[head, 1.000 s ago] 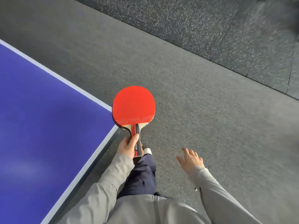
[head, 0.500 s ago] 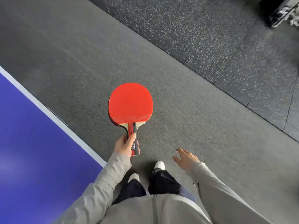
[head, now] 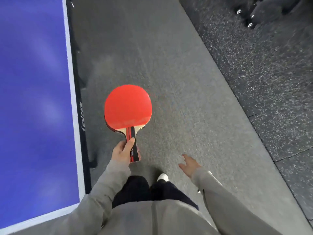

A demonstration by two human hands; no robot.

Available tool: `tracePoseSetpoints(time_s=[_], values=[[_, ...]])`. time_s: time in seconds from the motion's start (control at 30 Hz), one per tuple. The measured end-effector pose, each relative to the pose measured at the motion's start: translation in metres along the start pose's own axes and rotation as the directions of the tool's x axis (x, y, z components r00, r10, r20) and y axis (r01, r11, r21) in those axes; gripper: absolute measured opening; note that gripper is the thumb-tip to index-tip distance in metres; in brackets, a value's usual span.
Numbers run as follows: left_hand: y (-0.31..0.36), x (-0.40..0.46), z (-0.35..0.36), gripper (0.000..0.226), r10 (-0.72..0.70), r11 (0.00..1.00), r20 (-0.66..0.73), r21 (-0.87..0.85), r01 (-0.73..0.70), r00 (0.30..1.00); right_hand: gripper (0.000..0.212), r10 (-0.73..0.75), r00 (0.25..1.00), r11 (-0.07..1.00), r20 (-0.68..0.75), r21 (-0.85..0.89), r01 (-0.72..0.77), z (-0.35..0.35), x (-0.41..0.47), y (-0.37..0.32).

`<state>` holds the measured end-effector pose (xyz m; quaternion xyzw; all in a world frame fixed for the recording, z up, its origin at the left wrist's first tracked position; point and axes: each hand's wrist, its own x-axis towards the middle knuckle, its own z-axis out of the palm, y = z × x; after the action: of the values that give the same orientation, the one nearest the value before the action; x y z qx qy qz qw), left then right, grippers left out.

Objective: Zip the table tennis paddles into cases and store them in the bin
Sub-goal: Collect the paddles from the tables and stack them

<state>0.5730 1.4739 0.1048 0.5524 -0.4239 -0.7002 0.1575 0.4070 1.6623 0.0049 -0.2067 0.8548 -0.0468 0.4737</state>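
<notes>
Left hand [head: 122, 152] grips paddle [head: 127, 107] handle, just right of blue table [head: 33, 99]; right hand [head: 189, 164] empty, fingers spread.

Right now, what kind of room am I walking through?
Probably a sports or recreation room: a blue table tennis table with a white edge line, speckled rubber gym flooring, and a red paddle gripped by your left hand.
</notes>
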Motion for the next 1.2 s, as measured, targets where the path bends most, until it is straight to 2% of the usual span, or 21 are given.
tracePoseSetpoints(time_s=[0.23, 0.43, 0.6, 0.77, 1.07, 1.2], values=[[0.032, 0.037, 0.023, 0.021, 0.036, 0.995, -0.127, -0.083, -0.046, 0.991, 0.052, -0.046, 0.998, 0.995, 0.04, 0.086, 0.042, -0.073, 0.068, -0.028], [0.077, 0.106, 0.036, 0.023, 0.061, 0.995, -0.118, -0.069, -0.069, 0.991, 0.043, -0.09, 0.995, 0.984, 0.051, -0.152, 0.096, -0.132, 0.128, -0.068], [0.133, 0.178, 0.055, 0.018, 0.065, 0.992, -0.069, -0.105, -0.072, 0.996, 0.042, -0.099, 0.995, 0.899, 0.0, -0.428, 0.09, -0.191, 0.173, -0.119], [0.191, 0.235, 0.076, 0.013, 0.064, 0.987, -0.054, -0.141, -0.071, 0.996, 0.041, -0.117, 0.993, 0.861, -0.024, -0.501, 0.089, -0.242, 0.213, -0.18], [0.276, 0.341, 0.11, 0.012, 0.015, 0.987, -0.097, -0.157, -0.03, 0.995, 0.041, -0.143, 0.989, 0.883, 0.021, -0.45, 0.138, -0.322, 0.305, -0.267], [0.316, 0.396, 0.134, 0.013, 0.02, 0.99, -0.152, -0.134, -0.041, 0.988, 0.044, -0.138, 0.989, 0.95, 0.047, -0.275, 0.146, -0.372, 0.365, -0.304]])
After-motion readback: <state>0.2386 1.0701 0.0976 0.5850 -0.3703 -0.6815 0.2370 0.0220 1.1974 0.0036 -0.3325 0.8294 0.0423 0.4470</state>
